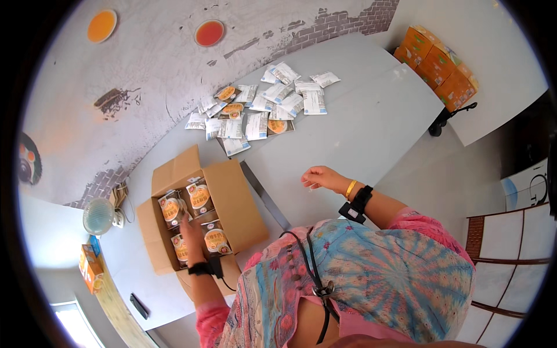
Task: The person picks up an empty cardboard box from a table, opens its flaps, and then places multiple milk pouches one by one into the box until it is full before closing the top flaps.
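Observation:
My left hand reaches down into an open cardboard box on the left of the table. Its fingertips are beside an upright packet with a round orange picture; the shadow and the packets make its grip hard to see. More such packets stand around it: one at the back right, one at the front right and one at the front left. Above the table, right of the box, my right hand hovers with loosely bent fingers, a little apart, nothing visible in them.
A loose pile of white and brown packets lies at the back of the table. Orange cartons stand at the far right. A round fan-like thing and a dark phone-shaped object are at the left.

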The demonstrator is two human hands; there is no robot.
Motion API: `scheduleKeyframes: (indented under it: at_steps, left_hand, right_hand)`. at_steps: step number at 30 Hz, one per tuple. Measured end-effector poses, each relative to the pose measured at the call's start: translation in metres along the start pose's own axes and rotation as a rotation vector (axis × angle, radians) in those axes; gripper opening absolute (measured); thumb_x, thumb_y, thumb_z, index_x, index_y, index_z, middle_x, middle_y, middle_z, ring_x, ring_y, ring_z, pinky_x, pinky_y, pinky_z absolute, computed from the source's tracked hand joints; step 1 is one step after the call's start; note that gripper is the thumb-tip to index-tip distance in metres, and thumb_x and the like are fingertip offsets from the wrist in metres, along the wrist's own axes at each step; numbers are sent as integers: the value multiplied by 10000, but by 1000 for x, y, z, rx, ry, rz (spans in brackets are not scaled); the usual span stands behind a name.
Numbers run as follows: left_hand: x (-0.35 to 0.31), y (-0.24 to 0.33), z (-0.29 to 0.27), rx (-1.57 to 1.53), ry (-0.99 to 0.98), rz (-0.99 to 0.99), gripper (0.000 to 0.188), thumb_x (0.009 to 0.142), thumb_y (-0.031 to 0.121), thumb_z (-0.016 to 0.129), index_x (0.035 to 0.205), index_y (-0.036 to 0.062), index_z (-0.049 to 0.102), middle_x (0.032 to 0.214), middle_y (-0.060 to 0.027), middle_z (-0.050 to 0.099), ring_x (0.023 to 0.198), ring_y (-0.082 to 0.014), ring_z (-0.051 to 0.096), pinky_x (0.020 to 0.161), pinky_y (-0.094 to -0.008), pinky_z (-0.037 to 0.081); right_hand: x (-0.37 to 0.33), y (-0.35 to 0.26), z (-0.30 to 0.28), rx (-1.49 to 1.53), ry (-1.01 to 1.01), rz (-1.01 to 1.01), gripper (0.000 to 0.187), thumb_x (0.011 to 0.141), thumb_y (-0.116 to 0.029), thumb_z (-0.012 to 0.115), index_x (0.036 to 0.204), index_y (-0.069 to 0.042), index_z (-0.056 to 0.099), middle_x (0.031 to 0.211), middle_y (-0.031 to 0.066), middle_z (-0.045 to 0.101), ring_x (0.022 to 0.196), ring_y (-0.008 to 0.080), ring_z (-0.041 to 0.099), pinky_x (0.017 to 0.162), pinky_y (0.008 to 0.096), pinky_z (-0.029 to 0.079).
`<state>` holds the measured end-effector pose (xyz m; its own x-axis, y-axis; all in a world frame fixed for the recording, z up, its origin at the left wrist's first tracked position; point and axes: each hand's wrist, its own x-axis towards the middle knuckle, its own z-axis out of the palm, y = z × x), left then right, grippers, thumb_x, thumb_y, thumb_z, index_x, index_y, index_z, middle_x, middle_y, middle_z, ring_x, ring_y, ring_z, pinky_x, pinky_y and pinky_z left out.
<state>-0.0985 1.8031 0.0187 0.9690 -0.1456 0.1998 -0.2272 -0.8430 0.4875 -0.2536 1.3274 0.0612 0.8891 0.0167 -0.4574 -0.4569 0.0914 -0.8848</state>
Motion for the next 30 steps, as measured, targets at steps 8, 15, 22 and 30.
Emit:
scheduleKeyframes:
  at_steps: [8,15,22,30]
  left_hand:
    - [-68,65,0,-94,-129,5,442,759,158,639,1149,-2,506,1081,-220,539,1008,-365,502,881,-423,391]
    - [-102,121,4,-94,-164,-242,469,741,156,644,1159,-6,505,1025,-194,536,912,-328,508,810,-407,408]
    - [-113,158,-3,92,-187,-294,515,761,137,630,1226,20,441,1097,-191,500,1026,-350,440,891,-443,350]
    - [-123,180,-14,165,-199,-426,485,793,175,611,1232,53,444,1254,-233,404,1202,-396,339,997,-464,281]
  right_hand:
    - [67,-8,-80,431,140,34,223,877,-230,537,994,-43,568,973,60,609,884,143,591,755,263,472]
    - [154,0,-200,831,309,-8,127,850,-137,567,916,-28,562,873,61,619,792,143,607,655,239,495]
    - [230,-21,-284,840,567,-48,93,814,-82,565,808,10,562,779,100,609,676,159,601,524,226,484]
    - [279,-47,-300,608,795,43,144,789,-81,557,682,13,541,634,89,566,496,141,510,404,229,370]
